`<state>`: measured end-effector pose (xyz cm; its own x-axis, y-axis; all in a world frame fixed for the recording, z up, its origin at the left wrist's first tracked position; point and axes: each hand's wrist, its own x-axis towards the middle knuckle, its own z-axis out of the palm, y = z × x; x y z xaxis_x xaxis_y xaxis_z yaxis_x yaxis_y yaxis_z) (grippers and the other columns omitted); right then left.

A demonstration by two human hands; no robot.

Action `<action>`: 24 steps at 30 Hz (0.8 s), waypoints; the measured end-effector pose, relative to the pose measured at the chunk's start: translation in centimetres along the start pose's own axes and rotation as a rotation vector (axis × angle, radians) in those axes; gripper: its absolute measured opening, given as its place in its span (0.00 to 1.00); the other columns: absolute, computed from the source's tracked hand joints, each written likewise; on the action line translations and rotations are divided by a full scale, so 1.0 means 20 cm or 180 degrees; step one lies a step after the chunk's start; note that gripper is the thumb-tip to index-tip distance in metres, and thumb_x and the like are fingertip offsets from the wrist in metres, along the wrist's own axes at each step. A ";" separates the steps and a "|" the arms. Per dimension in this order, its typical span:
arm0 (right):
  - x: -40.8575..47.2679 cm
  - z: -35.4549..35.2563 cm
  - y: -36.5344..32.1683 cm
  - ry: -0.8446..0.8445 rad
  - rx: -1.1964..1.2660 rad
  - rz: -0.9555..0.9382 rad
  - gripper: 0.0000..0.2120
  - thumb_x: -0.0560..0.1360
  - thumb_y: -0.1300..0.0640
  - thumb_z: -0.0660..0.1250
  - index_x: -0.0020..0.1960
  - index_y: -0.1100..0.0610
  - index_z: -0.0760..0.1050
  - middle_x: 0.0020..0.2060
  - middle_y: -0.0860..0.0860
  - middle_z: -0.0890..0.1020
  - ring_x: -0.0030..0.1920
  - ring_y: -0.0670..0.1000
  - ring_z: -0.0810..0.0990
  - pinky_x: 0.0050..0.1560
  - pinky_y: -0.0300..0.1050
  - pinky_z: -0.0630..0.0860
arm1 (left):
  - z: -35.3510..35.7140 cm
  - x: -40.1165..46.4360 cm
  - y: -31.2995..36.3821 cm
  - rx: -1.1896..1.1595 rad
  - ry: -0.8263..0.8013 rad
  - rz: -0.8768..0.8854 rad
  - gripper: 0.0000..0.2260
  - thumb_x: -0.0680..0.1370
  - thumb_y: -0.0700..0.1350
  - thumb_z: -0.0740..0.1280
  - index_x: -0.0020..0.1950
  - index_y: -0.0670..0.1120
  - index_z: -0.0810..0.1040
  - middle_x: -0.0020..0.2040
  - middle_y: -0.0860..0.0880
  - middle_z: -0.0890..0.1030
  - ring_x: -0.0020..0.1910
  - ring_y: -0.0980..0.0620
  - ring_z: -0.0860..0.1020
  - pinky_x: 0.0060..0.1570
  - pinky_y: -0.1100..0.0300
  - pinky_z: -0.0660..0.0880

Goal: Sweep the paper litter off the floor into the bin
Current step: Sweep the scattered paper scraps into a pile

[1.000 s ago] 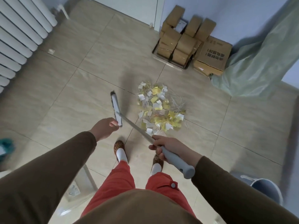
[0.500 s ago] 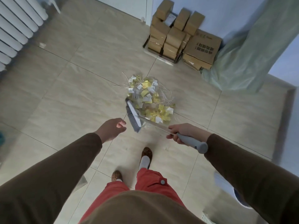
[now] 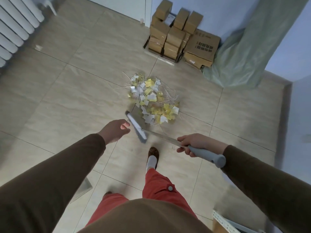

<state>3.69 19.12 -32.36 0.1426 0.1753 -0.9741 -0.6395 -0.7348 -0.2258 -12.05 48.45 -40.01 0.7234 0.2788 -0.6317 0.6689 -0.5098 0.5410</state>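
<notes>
A pile of white and yellow paper scraps and thin strips (image 3: pixel 152 98) lies on the beige tiled floor ahead of my feet. My right hand (image 3: pixel 196 142) grips the grey handle of a broom (image 3: pixel 206 154). Its metal shaft runs up and left to the grey brush head (image 3: pixel 136 126), which is blurred and sits at the pile's near left edge. My left hand (image 3: pixel 115 131) hovers just left of the brush head, fingers loosely curled, holding nothing. No bin is in view.
Stacked cardboard boxes (image 3: pixel 178 36) stand against the far wall, next to a pale green plastic sheet (image 3: pixel 249 47) draped at the right. A white radiator (image 3: pixel 15 26) lines the left wall. A perforated white object (image 3: pixel 223 222) shows at the bottom right corner.
The brush head went from left of the pile into its near edge, then drew back toward my feet. I stepped forward and the view shifted; the grey bin at lower right left the frame.
</notes>
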 end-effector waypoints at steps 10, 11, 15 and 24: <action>-0.23 0.54 0.45 0.0312 0.0865 -0.0391 0.19 0.81 0.65 0.58 0.70 0.54 0.69 0.46 0.60 0.78 0.22 0.45 0.71 0.19 0.35 0.71 | -0.10 -0.46 -0.51 0.0064 0.0070 0.0246 0.11 0.79 0.51 0.68 0.61 0.52 0.78 0.56 0.50 0.81 0.55 0.49 0.79 0.50 0.57 0.73; -0.25 0.63 0.49 0.0353 0.0827 -0.0423 0.19 0.81 0.65 0.58 0.70 0.54 0.68 0.46 0.60 0.78 0.22 0.45 0.71 0.19 0.35 0.71 | -0.11 -0.52 -0.58 0.0064 0.0083 0.0237 0.11 0.79 0.51 0.68 0.61 0.52 0.78 0.56 0.50 0.81 0.54 0.49 0.79 0.50 0.57 0.73; -0.31 0.97 0.64 0.0157 0.1374 -0.0461 0.17 0.80 0.65 0.60 0.67 0.54 0.70 0.42 0.58 0.78 0.23 0.45 0.71 0.20 0.35 0.71 | -0.14 -0.79 -0.81 0.0096 0.0111 0.0216 0.12 0.80 0.50 0.68 0.62 0.50 0.78 0.56 0.50 0.81 0.54 0.49 0.78 0.50 0.57 0.72; -0.39 1.46 0.76 0.0023 0.1659 -0.0594 0.03 0.80 0.63 0.59 0.48 0.62 0.68 0.39 0.56 0.74 0.22 0.44 0.70 0.20 0.33 0.71 | -0.06 -1.17 -1.07 0.0192 0.0301 0.0175 0.13 0.79 0.49 0.68 0.63 0.49 0.78 0.55 0.50 0.81 0.55 0.49 0.79 0.54 0.57 0.72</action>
<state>-29.23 25.70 -28.03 0.2932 0.2657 -0.9184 -0.8919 -0.2699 -0.3628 -43.02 53.73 -36.16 0.7735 0.3233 -0.5452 0.6184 -0.5736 0.5372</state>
